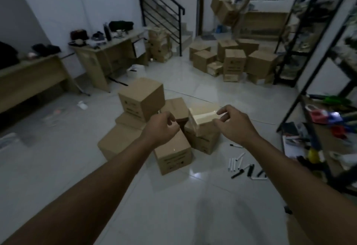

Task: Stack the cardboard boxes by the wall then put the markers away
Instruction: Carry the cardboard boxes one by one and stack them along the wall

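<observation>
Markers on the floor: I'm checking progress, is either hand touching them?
Apart. The head view shows the markers lying on tiles, with both hands, left and right, over the boxes.

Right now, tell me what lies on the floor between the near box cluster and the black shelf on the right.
The head view shows loose markers scattered on the white tile floor between the box cluster and the shelf; the rest is bare tile.

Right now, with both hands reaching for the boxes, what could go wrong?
1. The markers lie loose on the floor beside the boxes; a step there could slip.
2. The top box sits off-centre on the pile and may topple if the pile is nudged.
3. Neither the left hand nor the right hand seems to grip anything yet.
</observation>
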